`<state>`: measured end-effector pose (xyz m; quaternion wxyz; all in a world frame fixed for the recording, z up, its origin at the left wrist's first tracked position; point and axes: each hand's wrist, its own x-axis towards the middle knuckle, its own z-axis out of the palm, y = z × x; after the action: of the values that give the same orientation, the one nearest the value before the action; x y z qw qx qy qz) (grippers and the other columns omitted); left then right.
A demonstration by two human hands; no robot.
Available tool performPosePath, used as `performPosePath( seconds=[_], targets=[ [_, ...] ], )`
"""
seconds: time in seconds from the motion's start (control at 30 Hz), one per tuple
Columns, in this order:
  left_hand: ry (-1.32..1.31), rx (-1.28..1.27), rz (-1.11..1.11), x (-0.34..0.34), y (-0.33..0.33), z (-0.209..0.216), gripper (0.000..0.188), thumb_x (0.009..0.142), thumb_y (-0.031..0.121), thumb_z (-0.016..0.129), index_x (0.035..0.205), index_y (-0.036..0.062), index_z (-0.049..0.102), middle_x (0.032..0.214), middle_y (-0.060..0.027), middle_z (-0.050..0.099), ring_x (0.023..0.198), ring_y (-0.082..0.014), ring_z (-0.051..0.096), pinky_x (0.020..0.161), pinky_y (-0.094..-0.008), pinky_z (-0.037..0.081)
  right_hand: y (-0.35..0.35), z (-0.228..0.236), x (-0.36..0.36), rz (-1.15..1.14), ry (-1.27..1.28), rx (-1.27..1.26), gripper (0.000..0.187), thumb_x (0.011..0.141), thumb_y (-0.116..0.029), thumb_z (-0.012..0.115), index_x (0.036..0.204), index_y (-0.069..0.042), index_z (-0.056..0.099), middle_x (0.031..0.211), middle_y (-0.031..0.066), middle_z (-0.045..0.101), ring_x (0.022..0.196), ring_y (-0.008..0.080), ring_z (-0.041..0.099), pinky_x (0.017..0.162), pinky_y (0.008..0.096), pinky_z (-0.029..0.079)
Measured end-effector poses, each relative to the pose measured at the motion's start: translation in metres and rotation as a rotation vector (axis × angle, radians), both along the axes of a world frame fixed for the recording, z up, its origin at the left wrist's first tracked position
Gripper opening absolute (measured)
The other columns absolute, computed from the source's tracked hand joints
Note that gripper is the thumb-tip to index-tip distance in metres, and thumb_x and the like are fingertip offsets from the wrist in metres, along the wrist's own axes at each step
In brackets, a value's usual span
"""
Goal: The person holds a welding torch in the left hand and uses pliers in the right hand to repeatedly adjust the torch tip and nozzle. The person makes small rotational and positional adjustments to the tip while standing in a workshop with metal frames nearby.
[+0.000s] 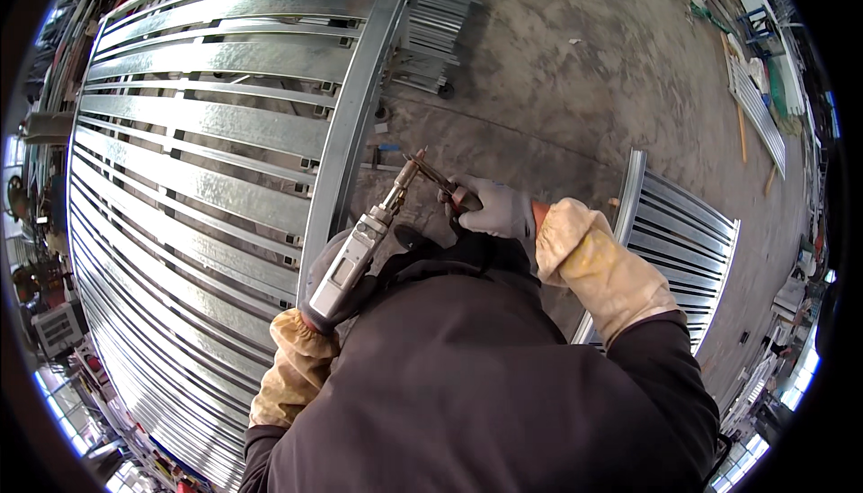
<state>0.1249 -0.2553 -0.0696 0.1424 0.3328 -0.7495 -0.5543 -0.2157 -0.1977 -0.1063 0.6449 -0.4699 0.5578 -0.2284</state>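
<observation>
My left hand (325, 264), in a grey glove, is closed around the body of a welding gun (349, 255). The gun is a pale grey block with a slim metal nozzle pointing up and away from me. Pliers (437, 174) are in my gloved right hand (496, 211), its fingers wrapped around their handles. The jaws of the pliers meet the nozzle close to its tip; whether they clamp it or only touch it, I cannot tell. Both forearms wear cream protective sleeves. The left fingers are partly hidden behind the gun.
A large slatted galvanized metal panel (216, 120) fills the left side, its frame edge beside my left hand. A smaller slatted panel (679, 223) is at my right. More metal slats (431, 30) lie beyond, on the concrete floor (557, 71). Stock and tools line the walls.
</observation>
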Motion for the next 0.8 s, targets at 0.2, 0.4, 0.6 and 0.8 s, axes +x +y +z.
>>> performPosePath(
  seconds=[0.2,0.4,0.6,0.8],
  targets=[
    [-0.039,-0.149,-0.019,-0.056,-0.028,-0.032,0.059,0.074,0.008,0.073,0.131,0.0007,0.062,0.134,-0.0223,0.059,0.119,-0.0383,0.061,0.100,-0.0402,0.052,-0.039,-0.041,-0.049,-0.013,-0.112,0.165,0.046,0.082,-0.013,0.068,0.126,-0.009,0.059,0.088,0.0006,0.058,0.071,0.0099,0.055,0.060,0.0271,0.045],
    [-0.141,0.119,0.159,-0.089,-0.059,-0.107,0.064,0.077,0.009,0.077,0.138,0.0008,0.057,0.125,-0.0168,0.064,0.111,-0.0287,0.065,0.096,-0.0384,0.053,-0.088,-0.159,-0.093,-0.001,-0.230,0.077,0.045,0.081,-0.010,0.067,0.126,-0.009,0.061,0.080,0.0005,0.057,0.063,0.0093,0.054,0.055,0.0266,0.043],
    [-0.074,0.178,0.233,-0.135,-0.103,-0.156,0.056,0.081,0.011,0.079,0.133,0.0016,0.060,0.103,-0.0094,0.068,0.090,-0.0217,0.067,0.082,-0.0341,0.055,-0.158,-0.195,-0.130,-0.001,-0.345,0.313,0.040,0.080,-0.006,0.064,0.120,-0.007,0.062,0.080,-0.0006,0.061,0.064,0.0103,0.054,0.057,0.0275,0.044],
    [-0.174,0.130,0.176,-0.145,-0.120,-0.180,0.052,0.081,0.010,0.078,0.130,0.0024,0.061,0.106,-0.0116,0.068,0.094,-0.0261,0.069,0.083,-0.0356,0.056,-0.174,-0.245,-0.143,0.020,-0.414,0.371,0.043,0.076,-0.010,0.068,0.119,-0.010,0.062,0.081,0.0014,0.063,0.061,0.0114,0.057,0.052,0.0289,0.044]
  ],
)
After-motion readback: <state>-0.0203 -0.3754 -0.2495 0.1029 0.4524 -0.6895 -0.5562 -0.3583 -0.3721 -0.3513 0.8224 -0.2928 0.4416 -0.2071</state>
